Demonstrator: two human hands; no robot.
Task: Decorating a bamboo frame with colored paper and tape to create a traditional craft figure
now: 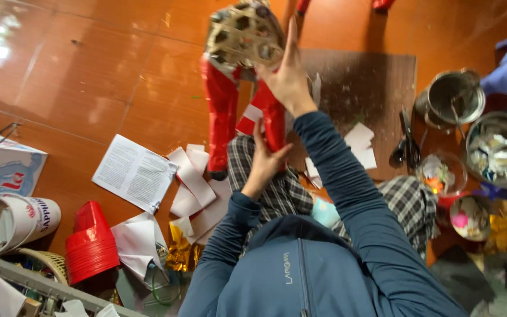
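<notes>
Holding a half-covered craft figure [247, 70] up off the floor, out beyond the lap and over the near left corner of a brown board [359, 88]. Wrapping the left hand [263, 163] around one red leg [272, 120], fingers closed tight on it, most likely to keep the whole figure steady and upright. Laying the right hand [289, 76] flat against the bare woven frame [242, 32] at the far end, fingers stretched long and open rather than clenched, seemingly propping or smoothing instead of gripping. Leaving the other red leg [221, 111] hanging free on the left, ending just beside some white paper strips [192, 176].

Keeping supplies close around, probably for easy reach: scissors [409, 144] at the right edge of the board, a metal pot [453, 97], a metal bowl [500, 149] and a glass bowl [441, 173] farther right, a printed sheet [133, 173] and a stack of red cups [89, 243] to the near left, gold foil [180, 252] near them.

Losing the far end of the woven frame past the picture's edge. Hiding the palm of the right hand against the frame, so no telling what lies under it. Hard to make out the scraps inside the bowls, or the clutter in the near right corner
</notes>
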